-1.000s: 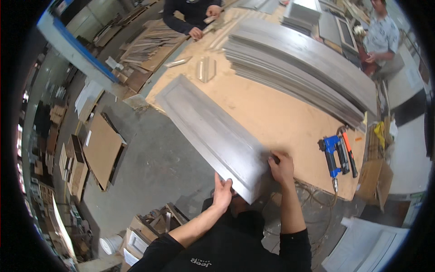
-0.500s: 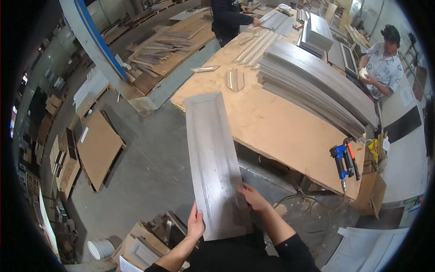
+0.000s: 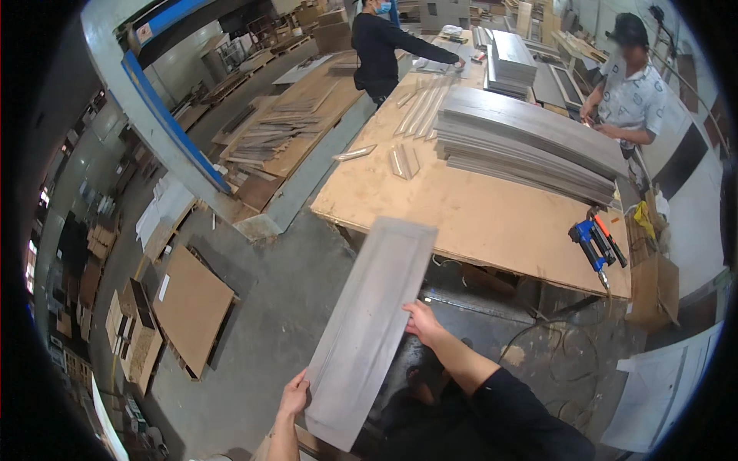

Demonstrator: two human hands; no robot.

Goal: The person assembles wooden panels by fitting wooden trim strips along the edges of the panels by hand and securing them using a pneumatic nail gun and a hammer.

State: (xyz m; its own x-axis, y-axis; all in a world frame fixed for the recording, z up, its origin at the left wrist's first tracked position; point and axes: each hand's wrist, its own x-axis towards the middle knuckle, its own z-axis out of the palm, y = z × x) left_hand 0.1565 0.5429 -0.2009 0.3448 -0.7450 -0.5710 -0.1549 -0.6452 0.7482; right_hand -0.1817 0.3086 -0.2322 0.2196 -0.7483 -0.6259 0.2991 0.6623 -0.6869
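Observation:
I carry a long grey framed panel (image 3: pixel 373 326) in the air, clear of the workbench, tilted with its far end toward the bench. My left hand (image 3: pixel 294 393) grips its left edge near the lower end. My right hand (image 3: pixel 422 320) holds its right edge around the middle. The wooden workbench (image 3: pixel 492 223) lies ahead and to the right, with a stack of grey panels (image 3: pixel 530 146) along its far side.
A blue nail gun (image 3: pixel 590 243) lies at the bench's right end. Loose strips (image 3: pixel 406 157) sit on the bench. One person (image 3: pixel 384 50) stands at the far end and another (image 3: pixel 630 92) at the right. Boards (image 3: pixel 192 307) lie on the concrete floor at left.
I lifted the panel off the bench and swung it away to the left. It now hangs over the floor, and both hands have kept their grip.

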